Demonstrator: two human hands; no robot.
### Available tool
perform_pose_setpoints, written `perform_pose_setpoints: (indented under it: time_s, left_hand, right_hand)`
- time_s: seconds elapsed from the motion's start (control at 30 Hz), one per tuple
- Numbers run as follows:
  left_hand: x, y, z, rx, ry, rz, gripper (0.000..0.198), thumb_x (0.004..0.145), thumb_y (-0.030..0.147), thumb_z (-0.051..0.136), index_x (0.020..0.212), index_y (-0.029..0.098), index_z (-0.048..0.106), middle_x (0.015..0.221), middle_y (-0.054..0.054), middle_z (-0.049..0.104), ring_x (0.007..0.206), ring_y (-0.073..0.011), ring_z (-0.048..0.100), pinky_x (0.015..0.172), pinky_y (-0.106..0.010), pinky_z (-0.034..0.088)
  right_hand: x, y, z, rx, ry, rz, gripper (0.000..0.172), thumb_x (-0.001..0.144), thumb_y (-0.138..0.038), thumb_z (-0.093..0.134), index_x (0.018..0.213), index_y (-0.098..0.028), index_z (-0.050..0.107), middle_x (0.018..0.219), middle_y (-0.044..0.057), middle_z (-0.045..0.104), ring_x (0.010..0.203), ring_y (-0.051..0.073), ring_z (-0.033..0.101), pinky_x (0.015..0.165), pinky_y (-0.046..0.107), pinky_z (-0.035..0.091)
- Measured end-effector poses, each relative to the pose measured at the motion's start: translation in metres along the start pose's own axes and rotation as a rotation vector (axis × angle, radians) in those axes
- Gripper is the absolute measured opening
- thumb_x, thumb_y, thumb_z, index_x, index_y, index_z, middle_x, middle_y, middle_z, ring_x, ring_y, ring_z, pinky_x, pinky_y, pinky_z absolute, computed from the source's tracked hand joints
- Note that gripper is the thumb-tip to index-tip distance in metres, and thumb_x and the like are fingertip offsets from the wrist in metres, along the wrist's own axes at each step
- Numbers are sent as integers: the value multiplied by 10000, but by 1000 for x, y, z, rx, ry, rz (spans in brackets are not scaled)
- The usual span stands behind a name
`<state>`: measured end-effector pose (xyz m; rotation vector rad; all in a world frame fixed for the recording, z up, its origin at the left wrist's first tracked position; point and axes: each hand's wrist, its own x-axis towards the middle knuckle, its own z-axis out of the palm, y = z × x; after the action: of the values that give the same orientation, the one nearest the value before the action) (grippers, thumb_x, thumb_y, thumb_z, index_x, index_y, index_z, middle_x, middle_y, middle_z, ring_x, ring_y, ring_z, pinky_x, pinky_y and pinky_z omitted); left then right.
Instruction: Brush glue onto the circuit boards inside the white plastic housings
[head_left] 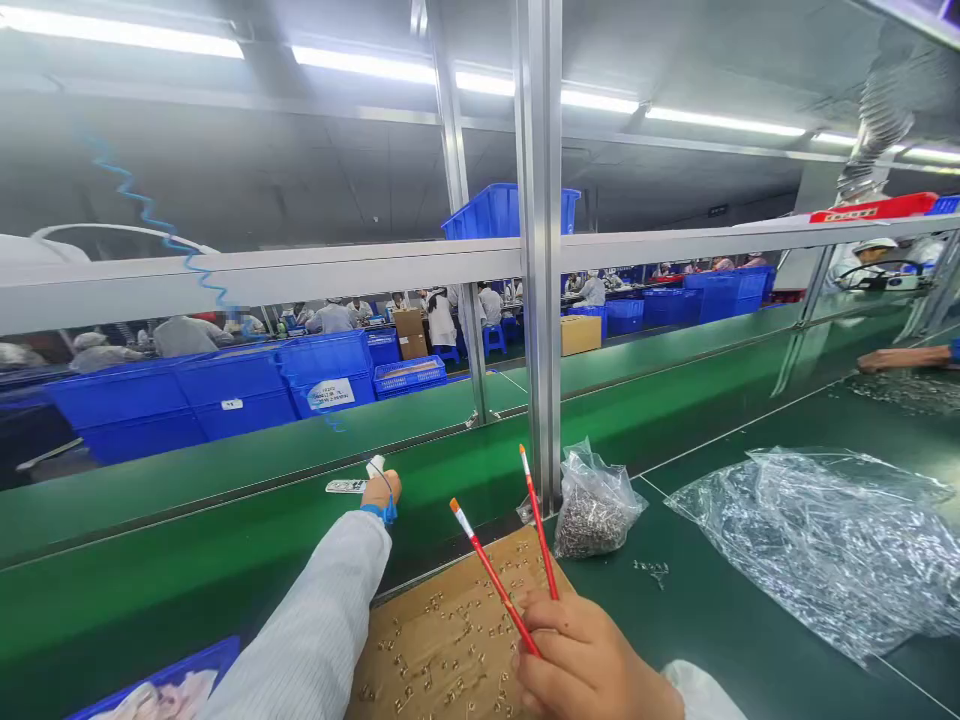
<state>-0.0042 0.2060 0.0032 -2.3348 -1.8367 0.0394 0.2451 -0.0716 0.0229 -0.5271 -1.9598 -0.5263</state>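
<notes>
My right hand (589, 655) is closed around two paintbrushes with red handles and white ferrules, one brush (499, 580) on the left and another brush (541, 530) on the right, tips pointing up. Stretched out over the green conveyor belt (247, 570), my left hand (382, 489) wears a blue wristband and is closed on a small white part (376, 465). A flat white strip with dark marks (346, 486) shows beside those fingers; whether they touch it is unclear. Below the hands, a brown cardboard sheet (450, 620) carries many small metal pieces.
A clear bag of small metal parts (596, 510) stands by the metal post (540, 250). Clear plastic bags (832, 540) lie on the table at right. A blue tray (225, 655) is at lower left. Another person's hand (900, 359) is over loose parts at far right.
</notes>
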Motion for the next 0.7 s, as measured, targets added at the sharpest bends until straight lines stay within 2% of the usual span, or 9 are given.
perform_pose_setpoints:
  time_s: [0.17,0.3,0.4,0.53,0.7]
  left_hand:
    - [-10,-9,-24,5,17,-159,331,902,332,565,1171,139,567,1122,-101,609,961,-210,615,806,-411,535]
    - [-15,-26,-61,11,33,-213,318,900,331,567,1150,134,577,1097,-93,616,933,-196,620,798,-396,536]
    - [-27,-35,-93,20,77,-222,291,892,328,580,1102,128,599,1092,-95,620,962,-205,613,835,-414,521]
    - [-60,-33,-132,-19,176,-192,294,896,358,566,1062,119,611,1087,-97,625,986,-210,604,874,-434,493]
    - [-125,-10,-165,-200,273,-109,309,917,250,435,1059,112,672,914,-149,698,894,-251,641,774,-352,458]
  right_hand:
    - [-2,-2,0,12,-11,-29,206,942,-186,420,839,-138,592,595,20,589,709,134,596,851,272,545]
    - [0,-1,-5,37,-56,-20,176,928,-154,419,868,-140,583,621,24,605,709,132,596,836,287,557]
    - [3,-1,-9,62,-7,-38,186,946,-165,409,883,-128,580,654,28,630,757,139,610,850,297,556]
    - [7,-3,-15,67,52,-82,174,951,-160,425,945,-121,595,806,35,699,869,158,629,906,344,537]
    - [15,-16,-21,3,88,-97,99,905,-112,507,919,-128,603,830,50,706,798,147,614,740,292,534]
